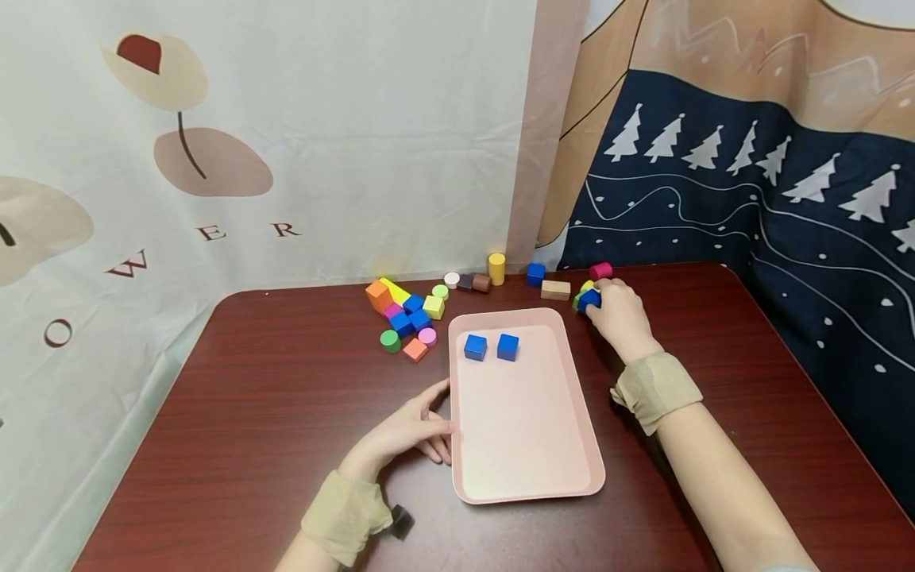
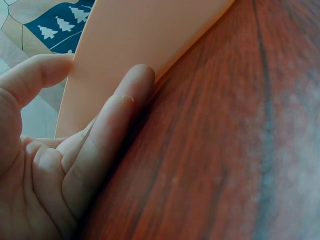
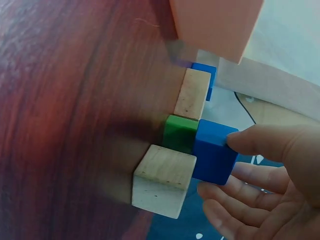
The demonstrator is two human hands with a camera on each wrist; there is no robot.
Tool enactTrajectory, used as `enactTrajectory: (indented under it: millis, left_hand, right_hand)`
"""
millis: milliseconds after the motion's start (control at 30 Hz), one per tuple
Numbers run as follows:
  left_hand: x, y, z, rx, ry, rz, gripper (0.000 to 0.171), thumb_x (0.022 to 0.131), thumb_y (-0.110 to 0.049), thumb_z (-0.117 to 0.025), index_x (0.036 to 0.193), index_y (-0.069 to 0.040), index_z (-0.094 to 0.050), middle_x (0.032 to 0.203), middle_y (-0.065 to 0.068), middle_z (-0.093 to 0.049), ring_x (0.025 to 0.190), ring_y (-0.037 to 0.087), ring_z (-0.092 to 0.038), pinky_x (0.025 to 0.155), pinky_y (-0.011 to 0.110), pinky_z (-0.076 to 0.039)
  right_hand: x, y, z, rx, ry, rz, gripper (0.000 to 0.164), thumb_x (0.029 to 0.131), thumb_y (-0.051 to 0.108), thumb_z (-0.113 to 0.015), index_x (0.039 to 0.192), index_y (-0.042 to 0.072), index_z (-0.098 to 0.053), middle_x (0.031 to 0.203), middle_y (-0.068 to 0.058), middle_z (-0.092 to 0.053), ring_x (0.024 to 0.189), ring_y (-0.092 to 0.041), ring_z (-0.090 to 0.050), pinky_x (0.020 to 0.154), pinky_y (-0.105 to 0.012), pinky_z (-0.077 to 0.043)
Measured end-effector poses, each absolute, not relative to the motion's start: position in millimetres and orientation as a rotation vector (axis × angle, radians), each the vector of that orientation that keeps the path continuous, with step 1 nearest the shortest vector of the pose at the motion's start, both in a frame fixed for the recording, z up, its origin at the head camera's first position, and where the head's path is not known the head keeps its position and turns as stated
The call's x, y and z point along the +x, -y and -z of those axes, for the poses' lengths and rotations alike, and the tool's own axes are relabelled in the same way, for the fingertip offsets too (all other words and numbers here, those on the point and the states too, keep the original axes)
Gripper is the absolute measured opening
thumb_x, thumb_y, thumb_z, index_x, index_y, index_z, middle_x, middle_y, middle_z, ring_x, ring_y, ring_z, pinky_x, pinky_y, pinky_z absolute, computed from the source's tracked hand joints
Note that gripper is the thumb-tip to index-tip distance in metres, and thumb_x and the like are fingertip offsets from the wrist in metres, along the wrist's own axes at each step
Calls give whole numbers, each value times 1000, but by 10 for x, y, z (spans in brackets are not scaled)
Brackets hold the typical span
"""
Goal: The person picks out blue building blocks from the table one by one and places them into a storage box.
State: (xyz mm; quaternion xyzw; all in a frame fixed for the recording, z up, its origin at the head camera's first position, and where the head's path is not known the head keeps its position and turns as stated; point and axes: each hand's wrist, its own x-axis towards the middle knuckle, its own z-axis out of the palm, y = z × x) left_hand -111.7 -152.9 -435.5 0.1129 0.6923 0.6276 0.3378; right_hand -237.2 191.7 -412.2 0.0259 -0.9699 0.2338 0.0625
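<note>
My right hand (image 1: 620, 318) pinches a blue cube (image 3: 216, 150) between thumb and fingers at the back right of the table. Against that cube in the right wrist view is a green block (image 3: 180, 133), with a pale wooden block (image 3: 162, 182) nearer the camera. A pink tray (image 1: 529, 429) lies in the middle of the table. Two blue cubes, a left one (image 1: 475, 347) and a right one (image 1: 507, 347), sit side by side near its far end. My left hand (image 1: 407, 429) rests at the tray's left side, thumb at the rim and fingers along the outer wall.
Left of the tray's far end lies a cluster of coloured blocks, including an orange block (image 1: 379, 295) and a green cylinder (image 1: 390, 342). Along the back edge are a yellow cylinder (image 1: 496, 269), a blue cube (image 1: 536, 275), a wooden block (image 1: 555, 290) and a magenta cylinder (image 1: 600, 271).
</note>
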Motion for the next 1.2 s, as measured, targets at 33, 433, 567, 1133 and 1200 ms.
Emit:
enactTrajectory:
  millis: [33, 433, 567, 1133, 1200]
  left_hand:
    - [-1116, 1529, 4351, 293, -1804, -1634, 71, 91, -9, -57, 144, -6, -10, 75, 21, -64, 64, 39, -62, 56, 36, -55]
    - [-1181, 1565, 4567, 276, -1810, -1617, 74, 91, -12, -58, 145, -11, -8, 76, 21, -64, 64, 37, -63, 55, 34, -55]
    - [-1191, 1568, 4612, 280, -1803, -1627, 74, 90, -15, -60, 145, -14, -10, 76, 22, -64, 63, 36, -63, 54, 33, -55]
    - [-1180, 1574, 4612, 272, -1803, -1631, 75, 89, -18, -61, 145, -16, -12, 78, 22, -64, 63, 34, -63, 56, 33, -55]
    - [-1179, 1572, 4610, 279, -1802, -1633, 75, 89, -17, -61, 145, -15, -12, 78, 22, -64, 63, 34, -63, 56, 33, -55]
  right_hand:
    - [-2368, -1914, 4112, 75, 2932, -711, 41, 83, 8, -62, 119, -9, -49, 109, -26, -50, 97, -40, -51, 85, -54, -44]
    - [-2334, -1872, 4015, 181, 2841, -703, 37, 81, 7, -64, 114, -8, -53, 108, -26, -52, 95, -41, -52, 85, -55, -44]
    - [-2319, -1840, 3972, 227, 2807, -704, 37, 81, 7, -64, 113, -8, -54, 110, -26, -53, 95, -42, -53, 85, -56, -44]
    - [-2179, -1642, 3711, 318, 2803, -760, 37, 82, 9, -63, 115, -5, -54, 108, -23, -54, 96, -38, -53, 85, -53, -45]
    - [-2161, -1615, 3679, 327, 2810, -766, 37, 82, 9, -63, 115, -5, -54, 109, -23, -53, 96, -38, -54, 85, -53, -45]
